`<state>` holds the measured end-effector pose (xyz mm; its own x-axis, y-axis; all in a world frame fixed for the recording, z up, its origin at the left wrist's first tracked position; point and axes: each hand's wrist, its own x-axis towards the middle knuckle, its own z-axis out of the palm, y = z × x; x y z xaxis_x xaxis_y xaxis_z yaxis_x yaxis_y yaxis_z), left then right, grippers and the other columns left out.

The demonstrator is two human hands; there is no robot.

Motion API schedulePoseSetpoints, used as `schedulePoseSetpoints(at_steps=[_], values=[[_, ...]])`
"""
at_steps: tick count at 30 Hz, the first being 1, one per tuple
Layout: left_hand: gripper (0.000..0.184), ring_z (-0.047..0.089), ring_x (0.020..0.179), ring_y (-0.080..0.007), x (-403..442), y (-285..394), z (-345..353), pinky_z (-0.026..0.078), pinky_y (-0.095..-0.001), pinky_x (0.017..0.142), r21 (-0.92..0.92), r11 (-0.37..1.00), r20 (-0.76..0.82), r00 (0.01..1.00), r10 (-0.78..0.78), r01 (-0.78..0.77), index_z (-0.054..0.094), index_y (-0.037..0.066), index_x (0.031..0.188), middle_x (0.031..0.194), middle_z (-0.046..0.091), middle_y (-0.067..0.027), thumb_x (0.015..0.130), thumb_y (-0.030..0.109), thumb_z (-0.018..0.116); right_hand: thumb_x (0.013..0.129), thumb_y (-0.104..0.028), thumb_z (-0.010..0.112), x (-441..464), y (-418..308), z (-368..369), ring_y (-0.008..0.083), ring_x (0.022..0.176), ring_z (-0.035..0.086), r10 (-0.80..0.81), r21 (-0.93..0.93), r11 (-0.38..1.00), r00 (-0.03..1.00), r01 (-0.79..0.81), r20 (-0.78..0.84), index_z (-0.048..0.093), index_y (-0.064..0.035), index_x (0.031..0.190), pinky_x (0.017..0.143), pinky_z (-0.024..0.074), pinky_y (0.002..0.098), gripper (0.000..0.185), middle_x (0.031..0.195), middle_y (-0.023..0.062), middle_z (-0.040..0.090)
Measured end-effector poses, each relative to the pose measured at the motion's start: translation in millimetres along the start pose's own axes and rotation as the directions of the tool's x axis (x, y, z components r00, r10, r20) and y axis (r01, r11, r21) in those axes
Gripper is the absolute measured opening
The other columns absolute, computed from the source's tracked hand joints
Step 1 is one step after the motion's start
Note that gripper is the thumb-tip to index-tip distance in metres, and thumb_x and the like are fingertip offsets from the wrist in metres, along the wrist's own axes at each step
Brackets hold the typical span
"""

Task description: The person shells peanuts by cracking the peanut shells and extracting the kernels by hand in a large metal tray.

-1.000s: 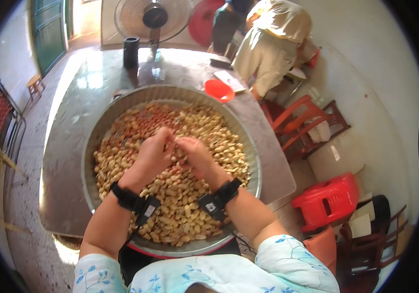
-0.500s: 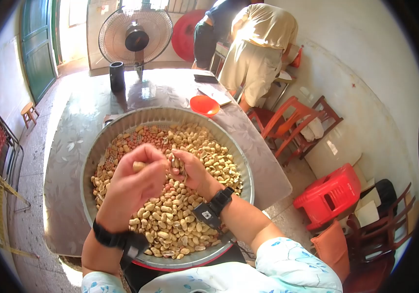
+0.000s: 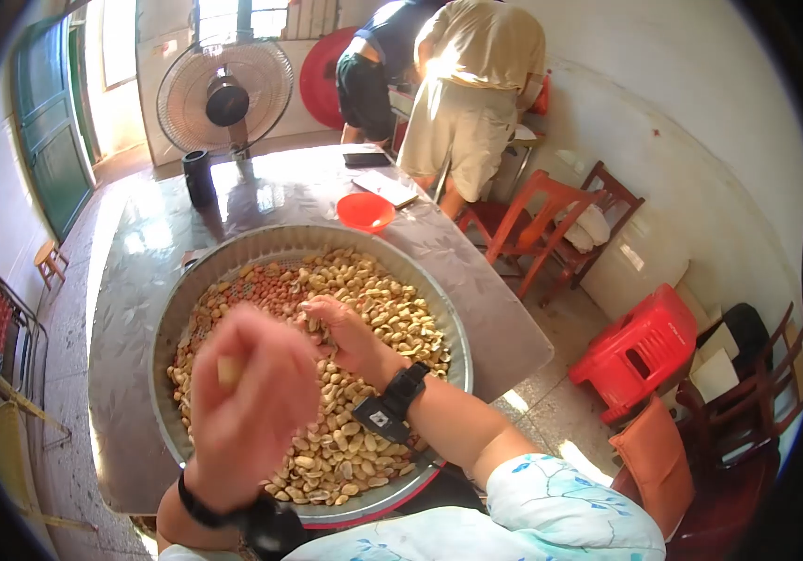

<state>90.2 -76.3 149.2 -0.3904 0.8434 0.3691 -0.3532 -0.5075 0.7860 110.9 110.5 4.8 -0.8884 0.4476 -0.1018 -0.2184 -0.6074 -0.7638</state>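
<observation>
A wide round metal pan (image 3: 169,313) holds a heap of peanuts in their shells (image 3: 401,309), with reddish shelled peanut kernels (image 3: 275,283) toward its far left. Blurred by motion, my left hand (image 3: 266,402) is raised over the pan's left side; its fingers are curled, and a pale peanut (image 3: 229,371) shows among them. My right hand (image 3: 354,338) is low over the middle of the heap, fingers closed around what looks like a peanut, mostly hidden. The two hands are apart, and a dark band is on each wrist.
On the grey table (image 3: 504,346) behind the pan are a red bowl (image 3: 365,212), a black cup (image 3: 199,178) and a dark flat object (image 3: 367,160). A fan (image 3: 226,98) stands beyond. Two people bend over at the back. Wooden chairs (image 3: 537,220) and a red plastic stool (image 3: 635,353) are right.
My left hand has drawn back toward me and away from my right hand, with the peanut still among its fingers. The right hand stays over the heap. The camera view has shifted slightly.
</observation>
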Motion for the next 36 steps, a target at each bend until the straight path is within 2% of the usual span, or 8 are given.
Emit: schedulePoseSetpoints(at_steps=[2,4,7,14,20,22,33,36], values=[[0.018,0.040,0.047,-0.0088,40.5,-45.2,-60.3,0.030,-0.0242,0.038,-0.007,0.996,-0.124,0.988,-0.093,0.093,0.047,0.009,0.078,0.059,0.040,0.0015,0.089,0.023,0.046,0.082,-0.017,0.053,0.3,-4.8,4.2,0.0068,0.048,0.046,-0.032,0.013,0.999,0.998,0.032,-0.045,0.048,-0.0106,0.074,0.037,0.0326,0.0181,0.012,0.067,0.0021,0.054],[0.021,0.044,0.055,-0.0110,54.1,-84.0,-96.2,0.035,-0.0239,0.044,-0.348,0.897,-0.325,0.862,-0.389,0.273,0.047,0.009,0.083,0.063,0.044,0.0006,0.090,0.028,0.042,0.082,-0.017,0.052,-1.6,-2.4,4.8,0.0068,0.046,0.046,-0.193,-0.069,0.980,0.975,0.186,-0.107,0.047,-0.0103,0.074,0.036,0.0342,0.0185,0.012,0.065,0.0018,0.054],[0.029,0.045,0.059,-0.0134,48.7,-123.2,-107.8,0.035,-0.0257,0.047,-0.389,0.845,-0.389,0.767,-0.511,0.366,0.050,0.007,0.082,0.066,0.046,-0.0025,0.092,0.030,0.035,0.081,-0.013,0.052,-0.5,0.3,6.4,0.0067,0.047,0.048,-0.364,-0.220,0.915,0.927,0.338,-0.093,0.048,-0.0101,0.078,0.036,0.0354,0.0184,0.005,0.064,0.0019,0.054],[0.033,0.052,0.079,-0.0132,42.6,-159.0,-95.8,0.045,-0.0280,0.067,-0.439,0.831,-0.327,0.800,-0.502,0.342,0.050,0.012,0.094,0.084,0.051,-0.0031,0.092,0.038,0.030,0.077,-0.003,0.052,-6.4,16.1,21.3,0.0055,0.062,0.050,-0.648,-0.547,0.599,0.755,0.585,0.098,0.052,-0.0047,0.085,0.053,0.0421,0.0200,0.008,0.075,0.0029,0.053],[0.029,0.049,0.097,-0.0169,30.0,-175.0,-121.3,0.041,-0.0339,0.085,-0.581,0.790,-0.111,0.943,-0.315,0.195,0.048,0.015,0.100,0.102,0.051,0.0001,0.091,0.039,0.034,0.070,-0.003,0.052,-8.2,31.2,35.8,0.0210,0.073,0.057,-0.768,-0.738,0.132,0.539,0.662,0.346,0.055,-0.0032,0.085,0.065,0.0461,0.0283,0.015,0.081,0.0115,0.058],[0.033,0.050,0.097,-0.0167,31.9,-157.7,-114.2,0.044,-0.0320,0.083,-0.549,0.826,-0.012,0.987,-0.160,0.127,0.046,0.011,0.105,0.102,0.050,-0.0043,0.092,0.036,0.029,0.069,-0.004,0.051,-9.9,27.8,35.7,0.0273,0.083,0.056,-0.736,-0.745,0.085,0.546,0.661,0.401,0.056,-0.0036,0.084,0.071,0.0455,0.0329,0.016,0.086,0.0132,0.057],[0.036,0.047,0.104,-0.0208,35.6,-138.2,-93.8,0.038,-0.0340,0.091,-0.572,0.800,-0.068,0.961,-0.267,0.182,0.046,0.007,0.109,0.111,0.051,-0.0078,0.091,0.035,0.032,0.086,-0.035,0.039,-6.8,23.5,33.3,0.0306,0.112,0.039,-0.642,-0.858,-0.401,0.570,0.320,0.513,0.055,-0.0069,0.107,0.095,0.0252,0.0419,0.039,0.117,0.0147,0.047],[0.028,0.052,0.082,-0.0157,42.5,-135.6,-81.7,0.045,-0.0254,0.073,-0.506,0.834,-0.336,0.840,-0.427,0.221,0.049,0.009,0.099,0.092,0.053,-0.0039,0.090,0.029,0.031,0.087,-0.036,0.038,-5.7,25.7,32.9,0.0310,0.111,0.040,-0.653,-0.865,-0.438,0.575,0.245,0.493,0.053,-0.0058,0.110,0.094,0.0258,0.0415,0.041,0.118,0.0162,0.046]])
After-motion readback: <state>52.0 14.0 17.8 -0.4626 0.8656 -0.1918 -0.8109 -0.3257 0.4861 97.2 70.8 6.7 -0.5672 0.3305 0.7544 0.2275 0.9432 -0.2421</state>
